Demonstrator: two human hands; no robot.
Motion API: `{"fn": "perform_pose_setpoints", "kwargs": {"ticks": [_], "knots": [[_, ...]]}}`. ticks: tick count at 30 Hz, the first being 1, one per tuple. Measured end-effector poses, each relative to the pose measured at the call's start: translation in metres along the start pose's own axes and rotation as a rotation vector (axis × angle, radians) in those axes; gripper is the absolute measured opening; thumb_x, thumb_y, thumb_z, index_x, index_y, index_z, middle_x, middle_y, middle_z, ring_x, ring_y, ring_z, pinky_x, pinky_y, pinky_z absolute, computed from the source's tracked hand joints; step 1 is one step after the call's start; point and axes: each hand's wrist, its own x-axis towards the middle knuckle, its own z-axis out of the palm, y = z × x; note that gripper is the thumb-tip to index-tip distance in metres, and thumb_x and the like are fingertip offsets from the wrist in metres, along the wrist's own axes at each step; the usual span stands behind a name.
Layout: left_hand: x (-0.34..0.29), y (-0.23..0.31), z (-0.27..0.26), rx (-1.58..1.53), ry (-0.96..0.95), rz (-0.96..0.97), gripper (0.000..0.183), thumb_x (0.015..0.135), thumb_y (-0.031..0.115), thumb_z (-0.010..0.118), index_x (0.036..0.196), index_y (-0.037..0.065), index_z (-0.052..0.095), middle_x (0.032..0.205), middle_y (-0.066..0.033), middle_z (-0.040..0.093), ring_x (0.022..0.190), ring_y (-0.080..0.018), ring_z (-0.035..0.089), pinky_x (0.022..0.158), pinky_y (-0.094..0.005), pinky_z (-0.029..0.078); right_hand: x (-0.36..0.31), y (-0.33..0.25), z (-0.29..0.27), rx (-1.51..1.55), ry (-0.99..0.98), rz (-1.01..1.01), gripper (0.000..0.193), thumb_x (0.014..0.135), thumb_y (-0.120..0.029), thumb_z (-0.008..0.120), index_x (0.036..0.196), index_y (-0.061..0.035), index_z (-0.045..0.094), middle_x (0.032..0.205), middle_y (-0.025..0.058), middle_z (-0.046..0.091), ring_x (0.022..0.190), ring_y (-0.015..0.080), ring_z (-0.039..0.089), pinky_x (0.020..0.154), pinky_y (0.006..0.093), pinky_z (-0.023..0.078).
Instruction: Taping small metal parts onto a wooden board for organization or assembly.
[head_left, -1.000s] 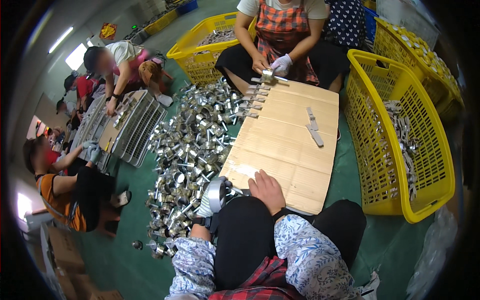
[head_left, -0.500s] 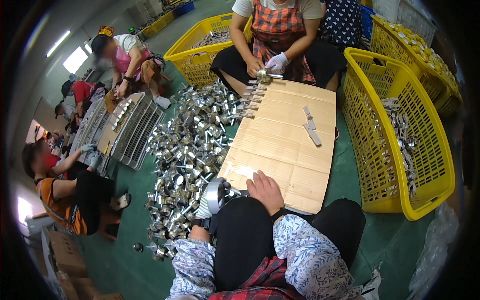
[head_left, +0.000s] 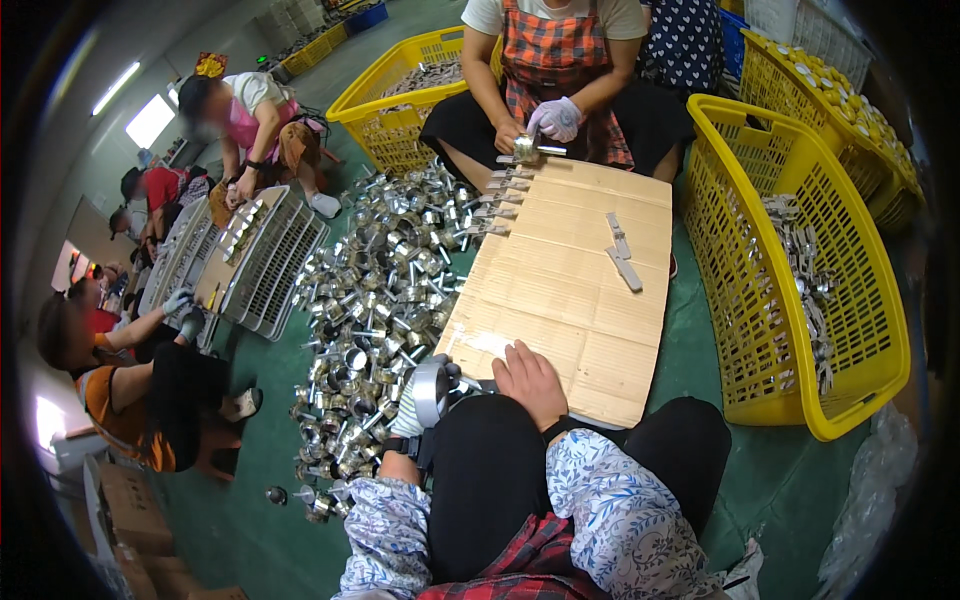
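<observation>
My left hand (head_left: pixel 407 412), in a striped glove with dark fingertips, is closed around a round metal cup-like part (head_left: pixel 431 392) beside my knee. Its fingertips touch the near left corner of a cardboard-covered board (head_left: pixel 550 290). My bare right hand (head_left: pixel 530 383) lies flat on the board's near edge, fingers stretched out, holding nothing. Left of the board spreads a large heap of metal cups with stems (head_left: pixel 375 310). Two flat grey metal clips (head_left: pixel 622 268) rest on the board's right side. More clips (head_left: pixel 490 215) line its far left edge.
Across the board, a person in a checked apron (head_left: pixel 555 60) holds a similar metal part (head_left: pixel 525 148). A yellow basket (head_left: pixel 750 330) with metal pieces stands at right, another yellow basket (head_left: pixel 400 130) beyond the heap. Co-workers sit at left beside white crates (head_left: pixel 275 265).
The gloved hand of the person across has lifted off the metal part and turned. Co-workers at left have shifted slightly. My own hands look unmoved.
</observation>
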Motion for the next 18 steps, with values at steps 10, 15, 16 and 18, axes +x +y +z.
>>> {"fn": "perform_pose_setpoints", "kwargs": {"ticks": [10,15,16,18], "knots": [[-0.006,0.0,0.009,0.038,0.034,0.015,0.056,0.103,0.042,0.07,0.145,0.008,0.055,0.117,-0.0007,0.068,0.097,-0.0119,0.062,0.079,-0.0299,0.055,-0.001,0.002,0.0,0.024,-0.019,-0.003,0.019,0.094,-0.021,0.062,0.111,-0.0132,0.064,0.121,0.0076,0.068,0.124,0.0239,0.063,0.088,0.033,0.051],[-0.003,0.001,0.01,0.179,0.071,0.009,0.06,0.104,0.049,0.067,0.144,0.007,0.054,0.116,0.0003,0.066,0.096,-0.0103,0.06,0.078,-0.0287,0.054,-0.001,0.002,0.001,0.022,-0.018,-0.005,0.019,0.094,-0.021,0.062,0.111,-0.0133,0.064,0.122,0.0076,0.068,0.124,0.0237,0.064,0.088,0.0333,0.051],[-0.001,0.0,0.009,0.109,0.096,0.01,0.043,0.107,0.039,0.064,0.135,0.008,0.056,0.111,-0.0026,0.068,0.09,-0.015,0.066,0.076,-0.0341,0.057,-0.001,0.001,0.001,0.023,-0.019,-0.005,0.019,0.094,-0.021,0.062,0.111,-0.0133,0.064,0.122,0.0076,0.068,0.124,0.0237,0.064,0.088,0.0333,0.051],[0.0,-0.002,0.005,0.039,0.122,0.01,0.027,0.11,0.03,0.061,0.126,0.009,0.058,0.105,-0.0054,0.069,0.083,-0.0198,0.071,0.073,-0.0394,0.061,-0.001,0.001,0.001,0.018,-0.019,-0.005,0.018,0.094,-0.021,0.062,0.11,-0.0135,0.064,0.122,0.0075,0.068,0.124,0.0236,0.064,0.089,0.0334,0.051]]}}
